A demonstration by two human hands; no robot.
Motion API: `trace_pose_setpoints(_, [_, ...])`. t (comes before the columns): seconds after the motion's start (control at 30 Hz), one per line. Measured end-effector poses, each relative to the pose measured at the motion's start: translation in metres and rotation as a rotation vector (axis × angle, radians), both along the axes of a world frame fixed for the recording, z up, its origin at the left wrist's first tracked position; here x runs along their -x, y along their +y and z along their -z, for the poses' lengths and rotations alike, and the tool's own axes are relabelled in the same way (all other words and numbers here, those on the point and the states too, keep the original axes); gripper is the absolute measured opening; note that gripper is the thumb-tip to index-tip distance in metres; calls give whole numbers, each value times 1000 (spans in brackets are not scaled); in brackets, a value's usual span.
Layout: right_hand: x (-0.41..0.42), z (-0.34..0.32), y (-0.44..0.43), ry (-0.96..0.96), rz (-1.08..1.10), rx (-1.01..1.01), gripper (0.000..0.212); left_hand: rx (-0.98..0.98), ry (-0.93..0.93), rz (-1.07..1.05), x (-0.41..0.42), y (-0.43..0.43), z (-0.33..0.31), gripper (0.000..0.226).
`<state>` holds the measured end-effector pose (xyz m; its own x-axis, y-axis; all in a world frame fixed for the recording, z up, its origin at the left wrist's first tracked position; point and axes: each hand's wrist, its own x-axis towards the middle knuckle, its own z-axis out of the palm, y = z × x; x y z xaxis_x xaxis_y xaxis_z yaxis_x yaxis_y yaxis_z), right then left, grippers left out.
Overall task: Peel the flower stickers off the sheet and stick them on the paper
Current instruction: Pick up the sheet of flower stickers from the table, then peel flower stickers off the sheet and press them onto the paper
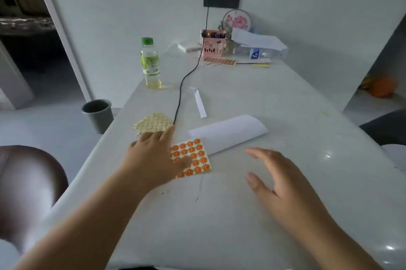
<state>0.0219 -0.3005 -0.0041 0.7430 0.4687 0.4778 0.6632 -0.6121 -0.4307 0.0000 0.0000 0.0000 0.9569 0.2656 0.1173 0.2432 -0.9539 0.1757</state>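
A sheet of orange flower stickers [195,156] lies on the white table in front of me. My left hand [153,155] rests flat over the sheet's left side, fingers spread, thumb on the stickers. A curled white paper [230,132] lies just beyond the sheet, touching its far right corner. My right hand [276,179] hovers open to the right of the sheet, holding nothing. A yellow backing sheet with empty sticker outlines [152,123] lies beyond my left fingertips.
A black cable [184,81] runs from the wall socket down to the yellow sheet. A green-capped bottle [150,64], a white paper strip [200,103], a pink pen holder [213,44], another orange sticker sheet [220,61] and a clear bottle [261,52] sit farther back. A grey bin [97,115] stands left of the table.
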Motion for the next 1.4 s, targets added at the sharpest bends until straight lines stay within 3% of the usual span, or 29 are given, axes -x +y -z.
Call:
trace_pose_setpoints(0.1, [-62,-11,24,283,208,-191,53,15,229,20,-21,8,4,125])
trace_pose_setpoints(0.23, [-127,-23,36,268,399,0,59,141,158,20,-26,20,11,111])
trace_pose_setpoints(0.37, [-149,-18,47,92,153,248,56,235,136,16,-27,21,11,89])
trace_pose_setpoints(0.47, [-152,-2,62,92,1,520,62,274,38,-10,-26,18,8,75])
trace_pose_setpoints(0.57, [-148,10,56,167,0,518,59,238,-87,19,-21,14,2,50])
trace_pose_setpoints(0.63, [-139,13,38,142,25,500,61,349,-137,58,-21,10,-5,32])
trace_pose_setpoints(0.77, [-126,6,6,70,85,570,63,645,-235,166,-37,-10,-33,33])
trace_pose_setpoints(0.83, [-127,-11,9,70,111,472,56,985,-252,215,-51,-27,-42,43])
trace_pose_setpoints(0.9, [-128,-32,21,59,159,104,43,1310,-270,196,-65,-39,-37,53])
trace_pose_setpoints(0.97, [-120,-50,40,41,135,-192,35,1473,-366,142,-74,-44,-25,62])
trace_pose_setpoints(1.1, [-95,-38,68,77,15,-303,37,1604,-482,145,-80,-45,-4,84])
trace_pose_setpoints(1.27, [-103,-30,62,-55,116,-336,28,1631,-439,128,-83,-34,-5,47])
trace_pose_setpoints(1.4, [-107,-32,55,-82,176,-223,29,1572,-397,161,-82,-38,-4,37])
